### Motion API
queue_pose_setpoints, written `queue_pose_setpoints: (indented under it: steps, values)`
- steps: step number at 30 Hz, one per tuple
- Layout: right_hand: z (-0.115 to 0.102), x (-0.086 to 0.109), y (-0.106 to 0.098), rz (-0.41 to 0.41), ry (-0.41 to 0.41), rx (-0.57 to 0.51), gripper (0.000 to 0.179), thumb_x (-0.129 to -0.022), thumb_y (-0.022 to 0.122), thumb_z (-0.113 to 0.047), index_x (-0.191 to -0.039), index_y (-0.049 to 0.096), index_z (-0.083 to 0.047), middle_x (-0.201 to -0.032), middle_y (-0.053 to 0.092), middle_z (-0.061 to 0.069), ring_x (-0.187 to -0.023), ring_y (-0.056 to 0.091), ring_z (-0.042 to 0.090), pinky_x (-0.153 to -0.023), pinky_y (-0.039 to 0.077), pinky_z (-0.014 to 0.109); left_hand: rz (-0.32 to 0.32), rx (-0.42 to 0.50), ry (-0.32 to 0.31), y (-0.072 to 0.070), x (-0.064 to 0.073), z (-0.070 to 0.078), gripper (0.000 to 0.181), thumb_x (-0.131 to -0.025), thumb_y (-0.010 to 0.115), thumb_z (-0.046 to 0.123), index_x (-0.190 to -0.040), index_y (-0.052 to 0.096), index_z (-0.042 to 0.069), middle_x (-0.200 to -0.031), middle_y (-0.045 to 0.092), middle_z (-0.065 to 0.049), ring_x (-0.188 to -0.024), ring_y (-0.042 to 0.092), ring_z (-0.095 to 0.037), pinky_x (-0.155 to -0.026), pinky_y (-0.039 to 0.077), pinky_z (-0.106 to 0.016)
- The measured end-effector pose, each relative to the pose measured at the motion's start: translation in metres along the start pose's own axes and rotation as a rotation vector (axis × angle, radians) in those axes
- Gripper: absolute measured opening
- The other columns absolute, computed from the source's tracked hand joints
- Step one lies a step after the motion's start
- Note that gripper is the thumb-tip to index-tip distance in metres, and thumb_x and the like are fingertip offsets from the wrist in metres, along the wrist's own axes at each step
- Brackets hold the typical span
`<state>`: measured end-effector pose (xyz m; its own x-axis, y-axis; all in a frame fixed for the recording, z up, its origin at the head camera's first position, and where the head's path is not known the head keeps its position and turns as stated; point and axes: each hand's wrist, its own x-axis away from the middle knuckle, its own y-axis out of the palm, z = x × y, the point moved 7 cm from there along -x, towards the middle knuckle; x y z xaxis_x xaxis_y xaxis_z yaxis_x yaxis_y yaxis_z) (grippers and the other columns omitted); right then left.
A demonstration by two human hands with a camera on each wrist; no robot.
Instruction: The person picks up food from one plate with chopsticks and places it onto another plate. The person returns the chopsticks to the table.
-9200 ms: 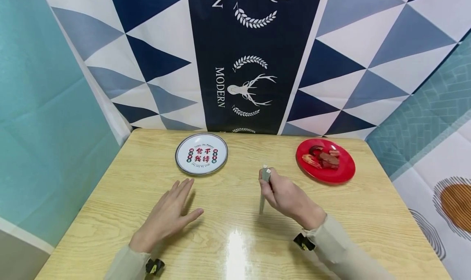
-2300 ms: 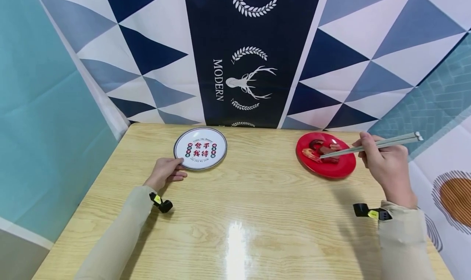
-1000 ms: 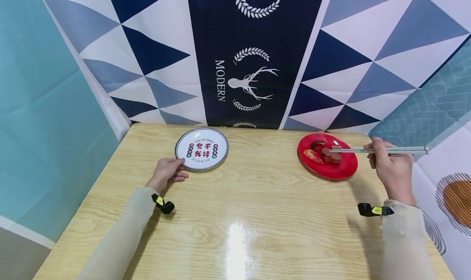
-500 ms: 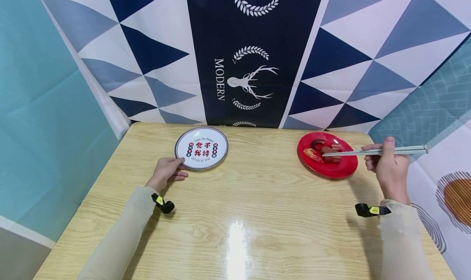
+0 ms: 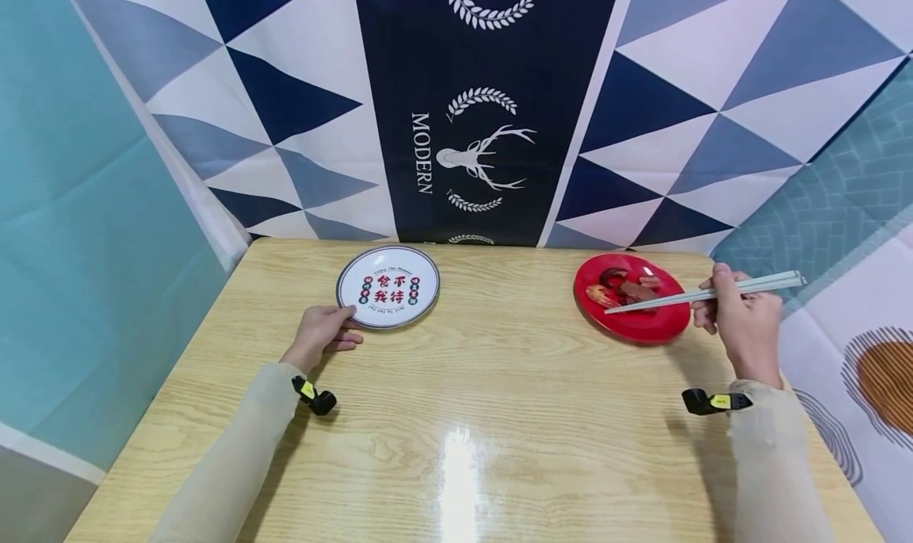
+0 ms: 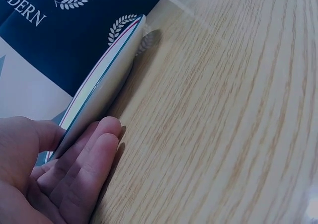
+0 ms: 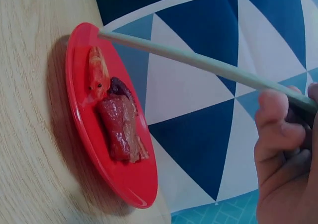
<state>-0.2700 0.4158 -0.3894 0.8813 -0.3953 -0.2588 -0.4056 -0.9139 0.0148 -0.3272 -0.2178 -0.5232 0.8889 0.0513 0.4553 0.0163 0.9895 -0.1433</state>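
My left hand point(image 5: 317, 338) pinches the near-left rim of a round white plate point(image 5: 357, 277) with red lettering. In the left wrist view the thumb lies over the plate's edge point(image 6: 99, 82), the fingers under it, and that edge is tipped up off the table. At the right, my right hand point(image 5: 749, 325) holds pale green chopsticks point(image 5: 678, 298) over a red plate point(image 5: 656, 333). Their tips are close by the shrimp point(image 5: 601, 295), with nothing between them. Reddish-brown meat point(image 7: 115, 127) and a dark curled piece point(image 7: 121, 91) lie on the red plate too.
Both plates are near the back of a wood-grain table point(image 5: 485, 384). Behind it hangs a patterned cloth point(image 5: 478, 131) with triangles and a deer head. A teal panel point(image 5: 107, 250) borders the left side. Each wrist wears a small black camera.
Earlier the left hand was spread above the table and the right held the chopsticks upright. The left now grips the white plate. Lately the chopstick tips have moved from the meat leftward, nearer the shrimp.
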Motion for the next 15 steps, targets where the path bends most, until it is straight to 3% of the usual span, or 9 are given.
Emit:
queue_pose_setpoints:
  steps: [8,15]
  values:
    - [0.0024,-0.0033,0.0044,-0.209,0.024,0.021,0.041,-0.104,0.06,-0.029,-0.099,0.069,0.01,-0.069,0.075,0.008,-0.052,0.069,0.015,-0.044,0.054,0.022,0.005,0.003,0.001,-0.0014,-0.001,-0.0017,0.045,-0.107,0.056,0.03,-0.135,0.059,-0.006,-0.088,0.076,-0.006,-0.068,0.075,-0.012,-0.069,0.064,-0.027]
    - [-0.0003,-0.0069,0.0042,-0.245,-0.04,0.123,0.042,-0.108,0.054,-0.029,-0.103,0.069,0.01,-0.073,0.077,0.008,-0.055,0.071,0.014,-0.05,0.058,0.021,0.005,0.0,0.006,-0.0012,-0.0014,-0.0015,0.046,-0.107,0.056,0.03,-0.136,0.059,-0.006,-0.088,0.076,-0.005,-0.068,0.075,-0.011,-0.069,0.064,-0.026]
